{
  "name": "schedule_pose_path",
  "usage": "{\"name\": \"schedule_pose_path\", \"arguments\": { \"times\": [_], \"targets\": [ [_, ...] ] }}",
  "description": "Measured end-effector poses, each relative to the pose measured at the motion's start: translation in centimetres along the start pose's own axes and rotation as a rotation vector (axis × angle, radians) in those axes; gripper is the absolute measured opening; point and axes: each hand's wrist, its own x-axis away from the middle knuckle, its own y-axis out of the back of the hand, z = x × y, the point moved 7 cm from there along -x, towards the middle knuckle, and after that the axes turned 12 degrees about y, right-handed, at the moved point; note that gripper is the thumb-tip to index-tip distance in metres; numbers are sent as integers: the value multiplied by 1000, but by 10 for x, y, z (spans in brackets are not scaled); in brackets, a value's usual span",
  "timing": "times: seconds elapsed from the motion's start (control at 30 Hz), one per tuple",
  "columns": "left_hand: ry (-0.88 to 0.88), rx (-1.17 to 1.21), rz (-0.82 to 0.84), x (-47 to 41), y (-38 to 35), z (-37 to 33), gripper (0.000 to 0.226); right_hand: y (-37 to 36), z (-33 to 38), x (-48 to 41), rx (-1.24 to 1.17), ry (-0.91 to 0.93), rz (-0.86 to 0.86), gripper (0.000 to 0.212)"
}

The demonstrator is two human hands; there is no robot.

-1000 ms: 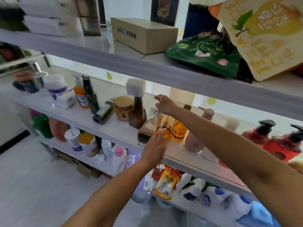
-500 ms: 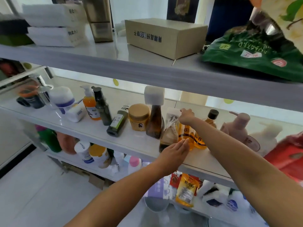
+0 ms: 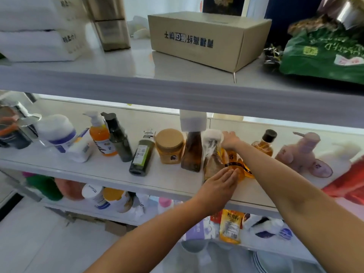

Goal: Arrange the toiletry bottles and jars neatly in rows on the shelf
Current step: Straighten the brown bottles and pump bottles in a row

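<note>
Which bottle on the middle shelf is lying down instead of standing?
The dark green bottle with the white label, lying between the tall dark pump bottle and the tan-lidded jar. Its neighbours stand upright.

Glossy white shelf (image 3: 110, 175), matt cardboard box (image 3: 199, 39), clear amber plastic bottle (image 3: 233, 162), shiny green foil bag (image 3: 323, 56).

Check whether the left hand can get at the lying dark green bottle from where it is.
Probably yes: the left hand is at the shelf's front edge, and the green bottle lies leftward with nothing before it.
</note>
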Motion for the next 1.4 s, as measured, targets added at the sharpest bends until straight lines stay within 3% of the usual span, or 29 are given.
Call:
{"name": "schedule_pose_path", "arguments": {
  "times": [0.23, 0.6, 0.87, 1.2, 1.4],
  "targets": [
    [26, 97, 21, 2, -3, 5, 73, -2, -2, -13, 0, -11, 14, 45],
    [7, 84, 3, 5, 1, 7, 71, 26, 7, 0, 14, -4, -55, 73],
    [-21, 8, 21, 2, 1, -2, 67, 54, 27, 15, -91, 105, -152, 93],
    [-25, -121, 16, 3, -3, -6, 62, 80, 20, 50, -307, 166, -259, 62],
    [-12, -171, 17, 2, -4, -4, 58, 97, 17, 72, -176, 233, -289, 49]
  ]
}}
